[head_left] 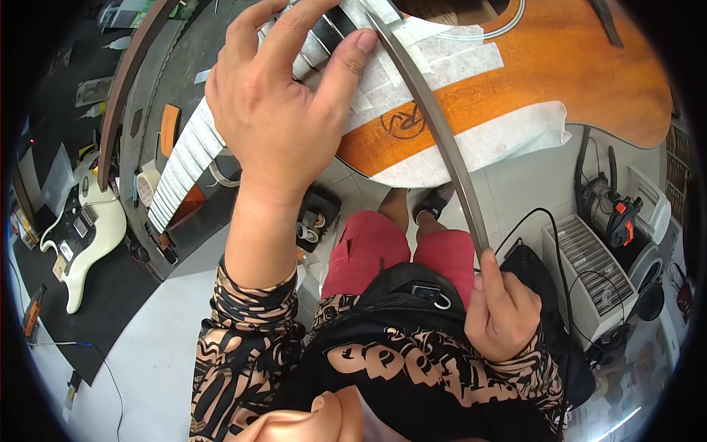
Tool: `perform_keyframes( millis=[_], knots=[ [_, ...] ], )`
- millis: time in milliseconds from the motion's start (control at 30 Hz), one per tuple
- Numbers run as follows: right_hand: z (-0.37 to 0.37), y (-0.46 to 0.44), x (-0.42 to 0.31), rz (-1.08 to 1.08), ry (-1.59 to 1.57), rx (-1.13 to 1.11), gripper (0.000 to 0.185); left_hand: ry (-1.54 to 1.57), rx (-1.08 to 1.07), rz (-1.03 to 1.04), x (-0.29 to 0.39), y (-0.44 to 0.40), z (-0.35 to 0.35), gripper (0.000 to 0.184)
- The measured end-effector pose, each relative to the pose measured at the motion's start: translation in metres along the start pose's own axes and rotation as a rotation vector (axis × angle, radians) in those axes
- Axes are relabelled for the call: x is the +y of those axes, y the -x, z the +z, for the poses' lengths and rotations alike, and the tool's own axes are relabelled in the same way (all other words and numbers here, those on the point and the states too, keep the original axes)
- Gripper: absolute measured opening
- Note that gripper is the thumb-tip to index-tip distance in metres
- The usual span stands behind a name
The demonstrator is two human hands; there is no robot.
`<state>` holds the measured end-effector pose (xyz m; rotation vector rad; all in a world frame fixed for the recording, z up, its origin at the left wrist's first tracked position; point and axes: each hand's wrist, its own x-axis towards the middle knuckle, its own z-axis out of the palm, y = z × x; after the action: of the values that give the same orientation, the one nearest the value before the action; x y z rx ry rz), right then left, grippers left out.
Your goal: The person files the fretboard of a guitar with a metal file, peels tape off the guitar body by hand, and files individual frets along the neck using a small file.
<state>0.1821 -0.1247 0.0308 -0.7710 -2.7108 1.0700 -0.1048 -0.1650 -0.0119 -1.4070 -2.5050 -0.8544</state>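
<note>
An orange-brown acoustic guitar [442, 110] with a dark RJ-like mark lies before me, partly covered with white masking tape [479, 144]. Tape strips also cover its fretboard [188, 162], leaving thin lines of fret showing. My left hand [283, 110] rests over the neck near the body, its fingers spread; some fingertips are cut off by the top edge. In my right hand [504, 309] is the near end of a long narrow grey metal file [442, 136], with the index finger stretched along it. The file's far end lies over the taped fretboard beside my left thumb.
A white electric guitar [96, 236] lies on the dark bench mat [66, 317] at left. Bottles and small tools line the bench. At right stand a white slatted box [589, 280], a black-and-red machine [611, 214] and a looping black cable [563, 295]. Another person's feet [434, 202] may show below.
</note>
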Motion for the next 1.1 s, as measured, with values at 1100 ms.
perform_keyframes(
  millis=[1100],
  knots=[
    [0.009, -0.063, -0.009, 0.015, -0.010, 0.067, 0.048, 0.056, 0.056, 0.023, -0.003, -0.002, 0.003, 0.035]
  ],
)
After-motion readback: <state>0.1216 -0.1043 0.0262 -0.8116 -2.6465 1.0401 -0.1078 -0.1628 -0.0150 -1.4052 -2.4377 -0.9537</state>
